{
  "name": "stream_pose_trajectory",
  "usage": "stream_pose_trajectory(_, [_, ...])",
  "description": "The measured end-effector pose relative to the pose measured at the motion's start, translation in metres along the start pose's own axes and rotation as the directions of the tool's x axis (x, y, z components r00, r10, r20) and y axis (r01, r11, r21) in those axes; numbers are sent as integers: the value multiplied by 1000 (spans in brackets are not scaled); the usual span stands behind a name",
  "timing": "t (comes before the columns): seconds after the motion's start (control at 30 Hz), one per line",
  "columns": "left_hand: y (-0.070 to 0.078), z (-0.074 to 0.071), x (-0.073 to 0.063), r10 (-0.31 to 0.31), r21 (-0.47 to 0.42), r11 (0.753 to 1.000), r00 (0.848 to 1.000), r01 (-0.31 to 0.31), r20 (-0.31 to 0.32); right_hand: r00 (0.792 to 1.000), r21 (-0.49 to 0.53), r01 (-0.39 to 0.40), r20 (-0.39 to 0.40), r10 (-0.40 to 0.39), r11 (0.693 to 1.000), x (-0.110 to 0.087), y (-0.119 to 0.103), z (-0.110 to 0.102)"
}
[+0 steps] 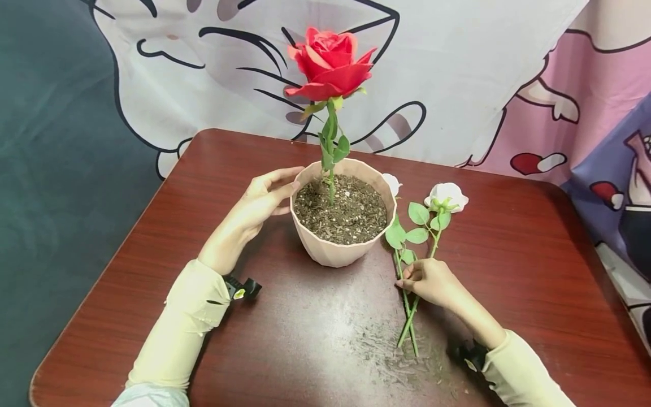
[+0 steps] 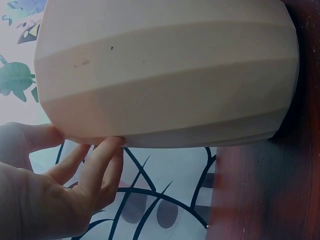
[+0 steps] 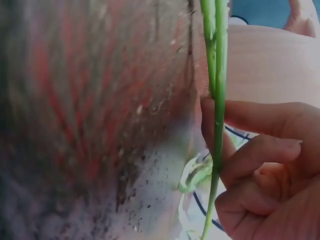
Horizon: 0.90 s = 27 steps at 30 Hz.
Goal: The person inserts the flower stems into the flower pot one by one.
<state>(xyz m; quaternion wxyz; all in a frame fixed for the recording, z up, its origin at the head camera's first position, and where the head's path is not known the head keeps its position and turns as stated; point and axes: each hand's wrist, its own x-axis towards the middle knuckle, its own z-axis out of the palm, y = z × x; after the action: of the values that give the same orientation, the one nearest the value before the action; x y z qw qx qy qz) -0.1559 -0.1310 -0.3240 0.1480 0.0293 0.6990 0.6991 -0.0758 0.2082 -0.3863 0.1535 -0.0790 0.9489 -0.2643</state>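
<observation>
A pale pink faceted flowerpot stands on the table, filled with dark soil. Upright in the soil is a red rose with a green leafy stem. My left hand touches the pot's left side near the rim; in the left wrist view its fingertips rest against the outer wall. Right of the pot lie two white roses, one bloom in full view, the other bloom partly behind the pot. Their stems cross. With fingertips, my right hand pinches a green stem.
The reddish-brown wooden table has wet streaks and bits of soil near the stem ends. Behind it hangs a cartoon-cat cloth, with a dark green surface at the left.
</observation>
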Motion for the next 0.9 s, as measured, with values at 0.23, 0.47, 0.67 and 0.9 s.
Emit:
stream_pose_trajectory(0.23, [0, -1, -1, -4, 9, 1000, 1000, 4, -4, 997, 164, 40, -67, -30, 986, -7, -2, -6])
stream_pose_trajectory(0.47, [0, -1, 0, -4, -4, 1000, 1000, 4, -8, 979, 335, 181, -147, -139, 925, -9, -6, -6])
stream_pose_trajectory(0.67, [-1, 0, 0, 4, -11, 1000, 1000, -4, 3, 910, 308, 377, -300, -287, 873, -12, -13, -14])
stream_pose_trajectory(0.9, [-1, 1, -1, 7, -18, 1000, 1000, -7, 1, 787, 224, 505, -517, -338, 833, -15, -30, -47])
